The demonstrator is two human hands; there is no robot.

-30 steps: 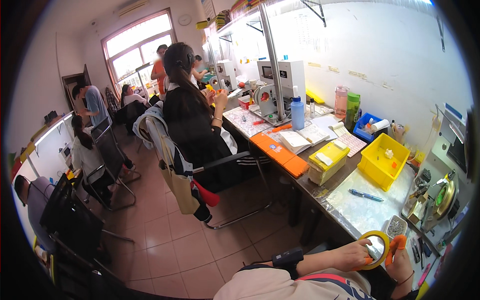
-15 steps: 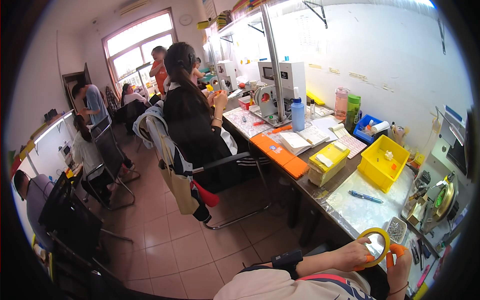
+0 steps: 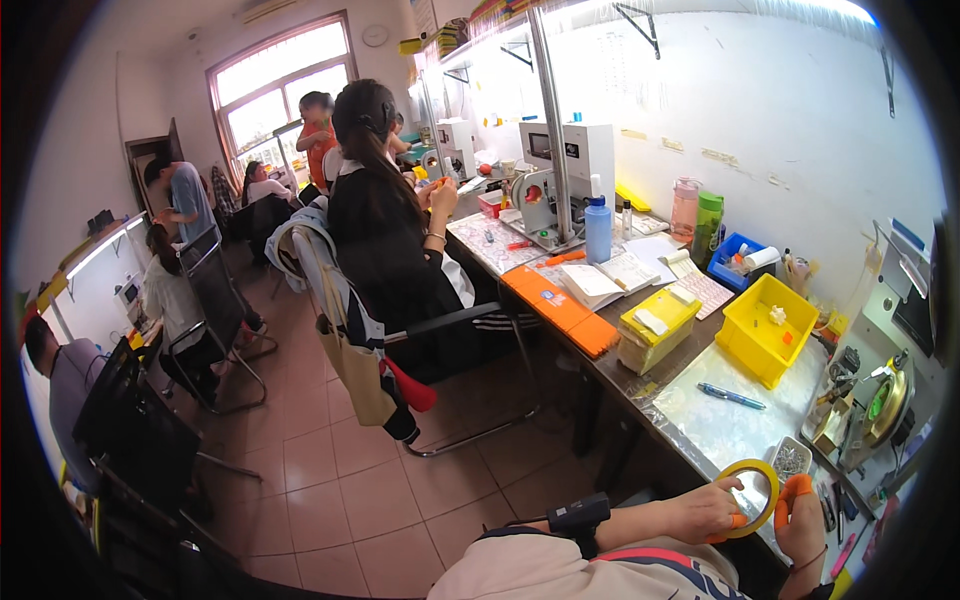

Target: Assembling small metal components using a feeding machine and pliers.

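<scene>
Near the lower right, a roll of yellow tape (image 3: 773,492) is held upright by my left hand (image 3: 706,513), with fingers around its left rim and some reaching through the hole. My right hand (image 3: 803,530) is just to the right of the roll, its orange-covered fingertips drawn together. Whatever may be between them is too small to make out. Beyond the hands, a small white dish (image 3: 791,458) of small metal parts stands on the bench. A blue pen (image 3: 731,396) lies on the light bench sheet (image 3: 690,425).
A yellow bin (image 3: 740,345) holding small pieces stands past the pen, beside a yellow-lidded box (image 3: 655,330). Tools and a round brass-coloured device (image 3: 885,405) crowd the right edge. A person in black (image 3: 385,230) sits at the bench on the left; others work further off.
My right hand has shifted slightly right, away from the roll's rim. My left hand and the tape roll stay nearly in place.
</scene>
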